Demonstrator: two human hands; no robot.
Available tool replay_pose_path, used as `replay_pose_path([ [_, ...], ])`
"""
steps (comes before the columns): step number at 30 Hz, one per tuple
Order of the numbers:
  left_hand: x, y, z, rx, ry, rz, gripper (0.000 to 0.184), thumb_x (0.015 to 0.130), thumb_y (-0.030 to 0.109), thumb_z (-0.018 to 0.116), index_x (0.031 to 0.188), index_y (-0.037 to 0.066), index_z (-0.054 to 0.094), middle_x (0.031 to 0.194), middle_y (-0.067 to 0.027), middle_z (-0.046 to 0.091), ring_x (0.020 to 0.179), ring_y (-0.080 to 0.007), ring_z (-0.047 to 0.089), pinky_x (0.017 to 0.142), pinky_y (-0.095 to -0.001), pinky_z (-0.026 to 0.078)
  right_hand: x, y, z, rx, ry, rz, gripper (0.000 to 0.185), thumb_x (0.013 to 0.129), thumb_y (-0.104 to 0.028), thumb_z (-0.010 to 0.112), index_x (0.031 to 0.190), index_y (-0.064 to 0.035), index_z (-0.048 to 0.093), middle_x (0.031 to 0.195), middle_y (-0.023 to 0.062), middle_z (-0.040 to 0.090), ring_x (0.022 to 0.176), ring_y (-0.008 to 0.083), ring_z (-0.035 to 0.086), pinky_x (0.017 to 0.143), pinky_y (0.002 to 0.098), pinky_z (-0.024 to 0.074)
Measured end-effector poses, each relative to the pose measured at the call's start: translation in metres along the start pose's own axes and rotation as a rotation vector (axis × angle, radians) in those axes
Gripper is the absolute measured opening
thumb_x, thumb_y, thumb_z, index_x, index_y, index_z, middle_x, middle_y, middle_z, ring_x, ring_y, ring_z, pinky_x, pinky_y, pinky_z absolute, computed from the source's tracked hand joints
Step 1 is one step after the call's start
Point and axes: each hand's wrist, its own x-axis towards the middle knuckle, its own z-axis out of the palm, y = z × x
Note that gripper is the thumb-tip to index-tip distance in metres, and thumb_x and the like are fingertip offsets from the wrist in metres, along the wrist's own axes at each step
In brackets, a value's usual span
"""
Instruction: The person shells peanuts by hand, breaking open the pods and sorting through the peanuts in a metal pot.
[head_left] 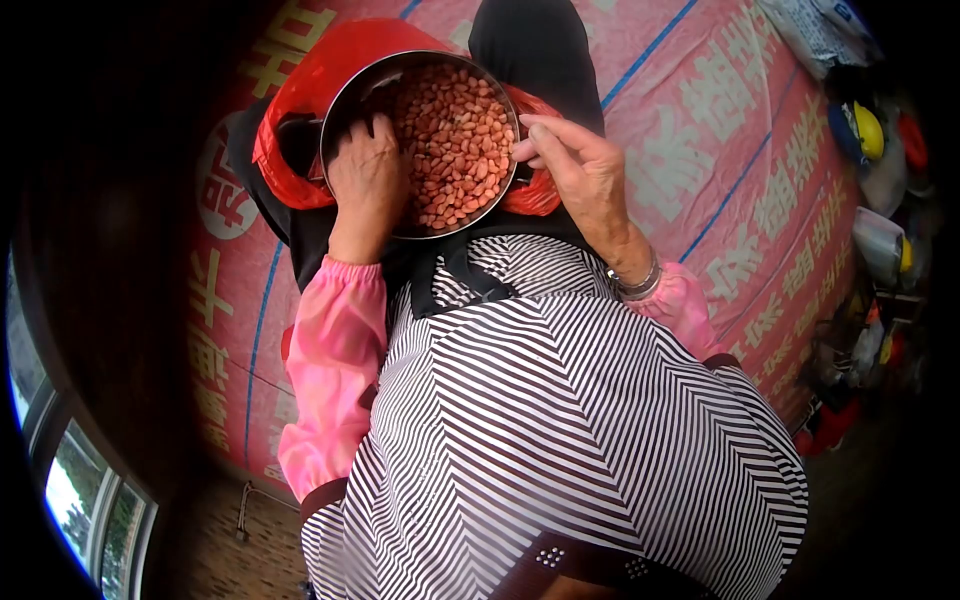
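Note:
A round metal pot (345, 88) rests on my lap, holding many reddish-skinned peanuts (455, 140) gathered toward its right side. My left hand (368, 170) reaches inside at the left, fingers curled down and their tips hidden in shadow; what they hold, if anything, does not show. Over the right rim, my right hand (583, 170) is closed in a pinch, thumb and fingers close together. Anything between them is too small to make out. Beneath the pot lies a red plastic bag (315, 75), spread across my dark trousers.
Pink sheeting with large printed characters (700, 150) covers the floor around me. Assorted bags and a yellow object (868, 132) crowd the right edge. A window (85, 480) is at lower left, and a striped apron (560, 400) covers my body.

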Motion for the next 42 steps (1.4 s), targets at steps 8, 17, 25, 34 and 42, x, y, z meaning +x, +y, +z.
replay_pose_path([
  [8,0.012,0.026,0.007,-0.510,-0.168,-0.117,0.051,0.080,0.021,0.073,0.125,0.007,0.055,0.111,-0.0243,0.059,0.099,-0.0413,0.062,0.084,-0.0453,0.050,-0.001,-0.005,0.002,-0.001,-0.010,0.028,0.022,0.096,-0.013,0.061,0.109,0.0035,0.069,0.083,0.0064,0.072,0.076,0.0104,0.068,0.070,0.0243,0.0554],
  [17,-0.038,0.036,-0.054,-0.635,-0.253,0.235,0.011,0.085,0.012,0.066,0.092,0.003,0.064,0.086,-0.0147,0.062,0.086,-0.0346,0.062,0.073,-0.0427,0.050,-0.005,-0.005,0.002,-0.002,-0.029,0.032,0.023,0.097,-0.013,0.060,0.109,0.0041,0.068,0.085,0.0079,0.073,0.078,0.0113,0.069,0.072,0.0242,0.0553],
  [25,-0.064,0.008,-0.047,-0.298,-0.277,0.249,0.018,0.084,0.015,0.063,0.071,0.004,0.059,0.074,-0.0131,0.063,0.076,-0.0305,0.063,0.074,-0.0429,0.046,-0.004,-0.001,0.004,0.018,-0.030,0.041,0.022,0.097,-0.012,0.060,0.109,0.0041,0.068,0.085,0.0074,0.072,0.078,0.0111,0.069,0.071,0.0244,0.0560],
  [34,-0.049,0.015,-0.029,-0.359,-0.220,0.147,0.013,0.083,0.014,0.064,0.088,0.003,0.061,0.083,-0.0150,0.062,0.085,-0.0351,0.060,0.074,-0.0451,0.047,-0.005,-0.004,0.004,-0.001,-0.026,0.039,0.023,0.097,-0.013,0.060,0.110,0.0041,0.068,0.085,0.0068,0.072,0.077,0.0109,0.069,0.071,0.0239,0.0559],
  [42,0.008,0.028,-0.018,-0.585,0.045,0.084,0.021,0.079,0.005,0.064,0.099,0.001,0.063,0.091,-0.0174,0.063,0.090,-0.0376,0.061,0.076,-0.0459,0.049,-0.004,-0.003,0.003,-0.004,-0.026,0.044,0.023,0.097,-0.013,0.059,0.110,0.0031,0.069,0.084,0.0068,0.072,0.076,0.0107,0.068,0.070,0.0239,0.0557],
])
